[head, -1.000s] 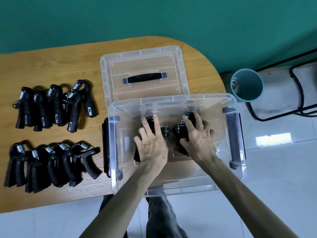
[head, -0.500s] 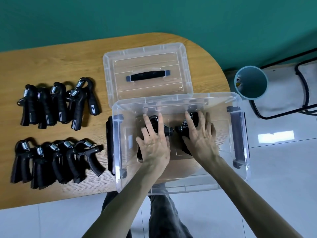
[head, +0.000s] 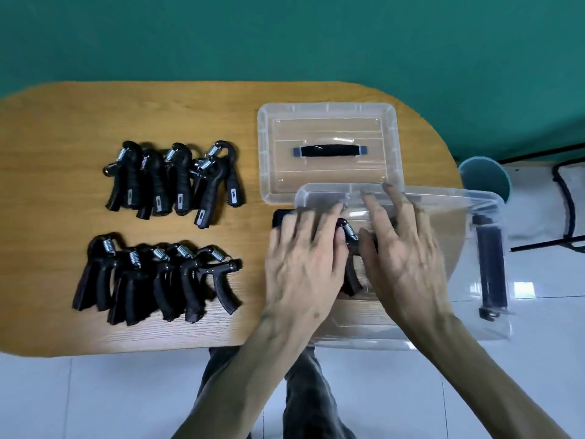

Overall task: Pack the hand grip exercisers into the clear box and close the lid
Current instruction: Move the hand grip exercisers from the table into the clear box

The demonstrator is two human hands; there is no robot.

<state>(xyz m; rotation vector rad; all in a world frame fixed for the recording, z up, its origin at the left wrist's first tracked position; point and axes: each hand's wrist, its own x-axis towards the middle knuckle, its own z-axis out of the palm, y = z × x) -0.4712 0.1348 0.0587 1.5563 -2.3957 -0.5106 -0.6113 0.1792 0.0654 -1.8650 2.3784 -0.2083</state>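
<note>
Teal wall (head: 316, 33), white tile floor (head: 95, 400), rounded wood table (head: 126, 115)

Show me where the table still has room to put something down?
Bare wood on the table runs left of and behind the two exerciser groups. It's crowded around the lid, the clear box, and both hands.

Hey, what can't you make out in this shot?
- Head view: grips in the box, mostly hidden under the left hand and right hand; count unclear.
- Whether either hand grasps one: blurred.
- Box right side: motion-blurred.
- Bin contents: too small.
</note>
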